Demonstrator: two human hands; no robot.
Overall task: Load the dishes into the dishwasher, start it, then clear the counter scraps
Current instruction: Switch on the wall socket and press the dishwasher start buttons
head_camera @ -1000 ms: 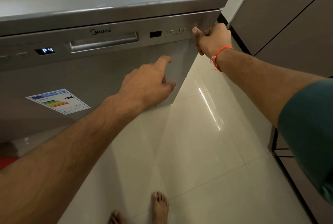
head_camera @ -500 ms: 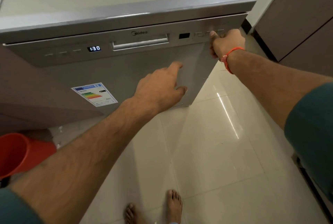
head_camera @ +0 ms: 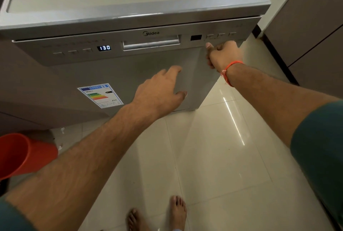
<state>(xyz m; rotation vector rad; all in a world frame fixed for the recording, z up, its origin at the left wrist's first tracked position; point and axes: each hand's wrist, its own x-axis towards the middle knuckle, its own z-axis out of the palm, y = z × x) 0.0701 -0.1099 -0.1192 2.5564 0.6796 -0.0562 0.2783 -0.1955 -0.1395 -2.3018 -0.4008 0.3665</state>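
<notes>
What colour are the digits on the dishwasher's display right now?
Pale blue-white, reading 1:30 on a dark display, left of the dishwasher handle; seen in the head view.

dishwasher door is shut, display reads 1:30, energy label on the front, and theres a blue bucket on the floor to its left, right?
Not quite: in the head view the bucket on the floor to the left is red-orange, not blue. The rest holds: the dishwasher door is shut, its display reads 1:30, and the energy label is on the front.
</notes>
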